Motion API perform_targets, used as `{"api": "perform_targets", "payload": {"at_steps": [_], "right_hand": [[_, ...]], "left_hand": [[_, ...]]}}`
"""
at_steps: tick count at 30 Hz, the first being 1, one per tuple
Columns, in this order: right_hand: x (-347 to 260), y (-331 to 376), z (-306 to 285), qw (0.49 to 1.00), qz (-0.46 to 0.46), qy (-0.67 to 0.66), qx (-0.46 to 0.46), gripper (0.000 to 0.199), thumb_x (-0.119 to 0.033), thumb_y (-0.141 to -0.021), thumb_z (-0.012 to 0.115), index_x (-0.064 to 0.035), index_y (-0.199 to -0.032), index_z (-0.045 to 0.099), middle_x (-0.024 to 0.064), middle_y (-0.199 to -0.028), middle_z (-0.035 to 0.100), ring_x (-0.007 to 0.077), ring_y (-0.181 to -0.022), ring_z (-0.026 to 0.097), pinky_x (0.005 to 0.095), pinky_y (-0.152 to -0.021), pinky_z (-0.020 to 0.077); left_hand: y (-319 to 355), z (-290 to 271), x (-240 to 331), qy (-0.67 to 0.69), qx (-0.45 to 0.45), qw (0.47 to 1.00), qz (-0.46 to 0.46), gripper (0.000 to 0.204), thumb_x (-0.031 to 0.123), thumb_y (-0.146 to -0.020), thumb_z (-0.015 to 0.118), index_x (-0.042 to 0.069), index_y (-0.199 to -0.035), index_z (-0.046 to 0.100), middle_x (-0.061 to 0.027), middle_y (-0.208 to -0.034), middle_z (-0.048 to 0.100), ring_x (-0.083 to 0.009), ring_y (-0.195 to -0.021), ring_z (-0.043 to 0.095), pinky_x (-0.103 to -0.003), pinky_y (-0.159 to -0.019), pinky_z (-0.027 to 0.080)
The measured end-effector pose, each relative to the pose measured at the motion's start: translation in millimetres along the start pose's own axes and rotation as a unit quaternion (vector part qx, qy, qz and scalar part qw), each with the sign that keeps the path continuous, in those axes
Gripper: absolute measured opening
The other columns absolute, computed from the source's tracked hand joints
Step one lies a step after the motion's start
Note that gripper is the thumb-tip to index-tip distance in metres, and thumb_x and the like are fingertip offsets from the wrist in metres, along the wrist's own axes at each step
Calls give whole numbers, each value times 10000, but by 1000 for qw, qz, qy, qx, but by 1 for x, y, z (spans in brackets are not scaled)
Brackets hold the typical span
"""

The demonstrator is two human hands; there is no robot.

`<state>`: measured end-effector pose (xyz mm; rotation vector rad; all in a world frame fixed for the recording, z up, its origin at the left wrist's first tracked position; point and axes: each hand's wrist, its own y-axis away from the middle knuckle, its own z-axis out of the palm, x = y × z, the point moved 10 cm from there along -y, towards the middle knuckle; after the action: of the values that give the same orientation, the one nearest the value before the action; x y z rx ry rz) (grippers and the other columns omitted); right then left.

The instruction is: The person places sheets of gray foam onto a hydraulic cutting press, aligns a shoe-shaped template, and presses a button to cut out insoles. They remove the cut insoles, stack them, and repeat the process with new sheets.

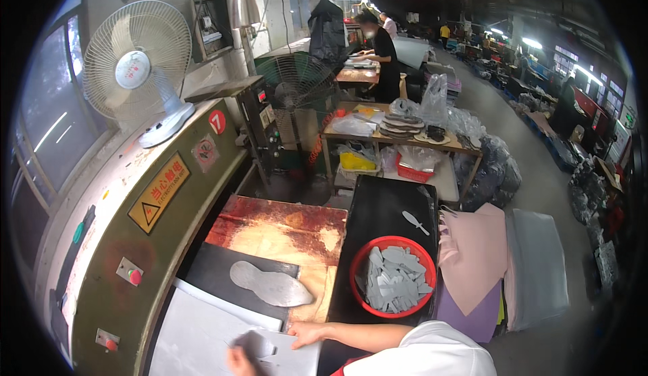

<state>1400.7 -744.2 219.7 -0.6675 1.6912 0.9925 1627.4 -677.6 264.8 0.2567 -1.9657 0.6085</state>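
My right hand (305, 333) reaches in from the lower right, its bent fingers closed at the edge of a large light-grey sheet (196, 329). My left hand (239, 361) is smeared by motion at the lower edge, over the sheet. Beside it is a small dark-grey shape (254, 343), too blurred to name. Beyond the sheet, a grey sole-shaped piece (270, 284) lies partly on a black mat (209, 268) and partly on the worn board (290, 221). To the right, a red basin (356, 268) holds many grey cut pieces (391, 281).
A green machine body (125, 241) with red push buttons (135, 277) runs along the left, a fan (135, 72) on top. One pale cut piece (415, 223) lies on the black table (378, 200). Pink sheets (472, 248) are stacked at right. A person (385, 59) works farther back.
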Motion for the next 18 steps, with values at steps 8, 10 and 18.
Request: {"api": "perform_targets", "payload": {"at_steps": [8,10,18], "right_hand": [[-2,52,-17,986,-17,-133,94,175,-145,-824,707,15,-889,679,-2,-723,593,78,-682,519,283,-590,425],[-12,67,0,943,-44,-328,27,225,-104,-848,682,14,-1037,651,12,-898,641,95,-831,583,270,-730,475],[-20,106,77,886,4,-463,27,549,33,-807,677,6,-1304,447,105,-1250,536,186,-1078,583,330,-896,517]], "left_hand": [[-76,-287,71,235,368,900,-5,535,327,-1000,498,-62,-1354,402,-191,-1364,472,-271,-1219,494,-385,-1042,388],[-55,-309,111,130,401,907,21,406,229,-995,493,3,-1330,463,-113,-1423,453,-254,-1223,509,-422,-1001,426],[79,-62,128,-237,-28,952,193,574,-193,-706,399,26,-1189,618,-142,-1186,650,-297,-1157,598,-395,-1003,450]]}}
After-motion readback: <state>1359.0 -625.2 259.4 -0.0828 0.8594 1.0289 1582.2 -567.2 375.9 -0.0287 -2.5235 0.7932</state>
